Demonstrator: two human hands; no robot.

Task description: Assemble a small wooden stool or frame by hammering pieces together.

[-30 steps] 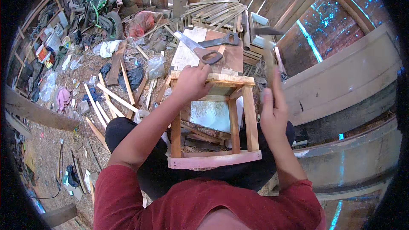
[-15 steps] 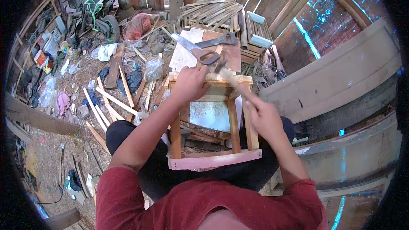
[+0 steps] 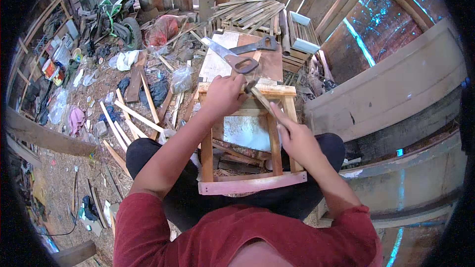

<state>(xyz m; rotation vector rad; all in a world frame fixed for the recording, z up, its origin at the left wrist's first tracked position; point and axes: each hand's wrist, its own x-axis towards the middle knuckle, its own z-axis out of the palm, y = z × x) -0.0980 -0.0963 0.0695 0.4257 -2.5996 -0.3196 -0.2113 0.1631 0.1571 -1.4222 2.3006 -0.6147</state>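
Observation:
Between my knees stands a small wooden frame (image 3: 207, 155), with a pale pinkish curved slat (image 3: 252, 185) across its near end. My left hand (image 3: 226, 96) rests on the far rail (image 3: 277, 90), its fingers closed together at the wood; anything they pinch is too small to make out. My right hand (image 3: 301, 141) is wrapped round the wooden handle of a hammer (image 3: 263, 100). The hammer's head is down at the far rail, just right of my left fingertips. Whether it touches the wood I cannot tell.
Two handsaws, one pale-bladed (image 3: 242, 63) and one dark (image 3: 267, 43), lie on a board-topped surface (image 3: 215, 66) beyond the frame. Wood strips (image 3: 247, 12) are piled behind. Loose sticks (image 3: 141, 112) and plastic litter the left floor; a long plank (image 3: 381, 79) runs along the right.
The hammer, blurred and raised before, has come down to the far rail near my left fingers. My right hand has lowered with it. My left hand stays at the rail.

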